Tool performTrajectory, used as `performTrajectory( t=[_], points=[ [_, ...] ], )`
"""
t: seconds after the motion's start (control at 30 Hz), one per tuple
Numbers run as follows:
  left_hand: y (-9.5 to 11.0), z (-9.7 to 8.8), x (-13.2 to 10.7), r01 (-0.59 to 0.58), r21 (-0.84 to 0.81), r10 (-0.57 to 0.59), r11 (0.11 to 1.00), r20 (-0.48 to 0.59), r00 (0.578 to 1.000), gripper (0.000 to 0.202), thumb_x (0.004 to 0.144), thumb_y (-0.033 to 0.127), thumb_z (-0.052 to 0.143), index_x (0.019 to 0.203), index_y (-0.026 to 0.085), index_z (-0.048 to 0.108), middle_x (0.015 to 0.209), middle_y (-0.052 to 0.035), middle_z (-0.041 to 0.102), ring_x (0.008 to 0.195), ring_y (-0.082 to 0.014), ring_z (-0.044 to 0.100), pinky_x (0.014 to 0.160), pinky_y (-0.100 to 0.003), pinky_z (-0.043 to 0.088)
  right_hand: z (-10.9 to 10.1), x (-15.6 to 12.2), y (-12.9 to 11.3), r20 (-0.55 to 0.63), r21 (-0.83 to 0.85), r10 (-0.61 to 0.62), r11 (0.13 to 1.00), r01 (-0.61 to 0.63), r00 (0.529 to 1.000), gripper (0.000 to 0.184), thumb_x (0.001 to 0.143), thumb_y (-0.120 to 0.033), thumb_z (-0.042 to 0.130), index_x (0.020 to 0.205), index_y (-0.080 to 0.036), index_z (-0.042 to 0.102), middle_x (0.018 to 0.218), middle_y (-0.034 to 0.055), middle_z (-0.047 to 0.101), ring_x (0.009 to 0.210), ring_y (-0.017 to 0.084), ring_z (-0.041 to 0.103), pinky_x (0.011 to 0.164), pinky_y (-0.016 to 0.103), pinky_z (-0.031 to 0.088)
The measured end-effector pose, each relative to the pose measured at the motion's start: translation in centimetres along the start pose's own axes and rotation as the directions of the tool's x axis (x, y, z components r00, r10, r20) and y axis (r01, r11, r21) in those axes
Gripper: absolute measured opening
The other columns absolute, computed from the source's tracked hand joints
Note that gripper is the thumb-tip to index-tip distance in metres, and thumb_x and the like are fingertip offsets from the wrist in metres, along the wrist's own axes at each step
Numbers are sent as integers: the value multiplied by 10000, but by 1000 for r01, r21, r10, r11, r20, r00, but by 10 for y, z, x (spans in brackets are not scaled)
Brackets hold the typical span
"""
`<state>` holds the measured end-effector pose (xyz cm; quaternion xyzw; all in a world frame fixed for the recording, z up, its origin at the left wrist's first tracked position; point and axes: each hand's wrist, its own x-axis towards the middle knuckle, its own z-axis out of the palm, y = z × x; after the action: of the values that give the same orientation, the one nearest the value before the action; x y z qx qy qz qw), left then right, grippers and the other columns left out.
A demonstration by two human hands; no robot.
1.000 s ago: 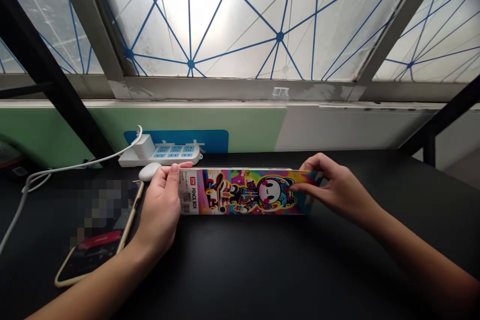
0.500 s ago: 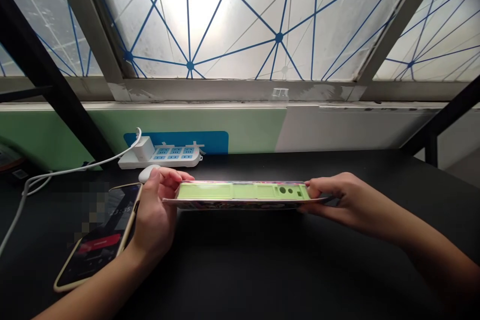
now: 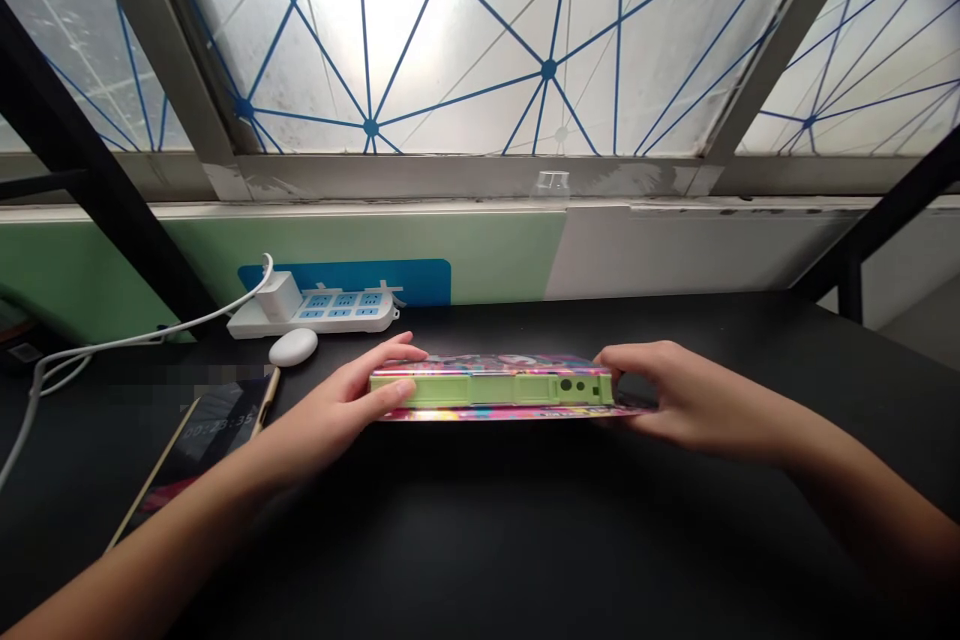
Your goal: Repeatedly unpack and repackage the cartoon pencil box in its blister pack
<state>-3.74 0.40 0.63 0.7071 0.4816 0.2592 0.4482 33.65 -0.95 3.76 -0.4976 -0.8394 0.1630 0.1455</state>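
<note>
A flat box [image 3: 495, 390] is held edge-on above the black desk. Its long side is light green plastic with round holes near the right end, and bright printed covers lie above and below that side. My left hand [image 3: 352, 405] grips the left end, thumb on the green side and fingers over the top. At the other end, my right hand [image 3: 675, 395] pinches the right corner, where the lower cover sticks out past the green body. The box's inside is hidden, as are some of my right fingertips.
Under my left forearm lies a phone [image 3: 217, 430] in a pale-rimmed case. Behind it are a white oval object [image 3: 293, 347] and a white power strip [image 3: 337, 312] with a plugged-in cable [image 3: 135, 345]. Black frame bars [image 3: 105, 170] and a window stand beyond the desk [image 3: 480, 540].
My left hand has shifted right and its thumb now presses on the green side. The box has tilted, showing more of its printed top cover. The camera view has moved slightly.
</note>
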Motion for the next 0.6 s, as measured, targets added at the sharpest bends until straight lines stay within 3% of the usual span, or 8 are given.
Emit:
performTrajectory(
  t=[0.1,0.23,0.37,0.6],
  points=[
    [2,-9,-4,-2,159,-17,987,117,993,528,927,622,562,1406,399,534,1641,15,321,1474,-316,354,1181,-465,325,1,1,2,109,-14,-6,1000,7,994,280,772,-479,751,862,-238,640,876,16,683,724,211,621,606,279,477],
    [1,-6,-6,-105,298,56,949,166,985,641,884,537,666,1467,351,474,1593,-30,395,1432,-304,424,1157,-423,380,9,5,4,187,3,-4,1000,3,982,349,734,-521,780,892,-236,654,1113,50,649,900,250,647,741,309,535],
    [-4,6,-6,-168,383,120,908,148,982,649,871,423,695,1469,327,459,1575,-55,385,1413,-282,448,1148,-399,401,17,8,5,215,34,28,999,-36,976,326,802,-553,721,808,-230,677,1171,57,622,982,261,642,836,338,533],
    [-15,27,-5,-163,590,181,791,29,983,758,824,357,748,1497,270,410,1525,-120,412,1399,-328,422,1135,-484,418,18,12,8,234,93,66,992,-90,970,390,854,-611,648,768,-230,658,1188,56,621,966,259,646,829,355,530]
  ],
)
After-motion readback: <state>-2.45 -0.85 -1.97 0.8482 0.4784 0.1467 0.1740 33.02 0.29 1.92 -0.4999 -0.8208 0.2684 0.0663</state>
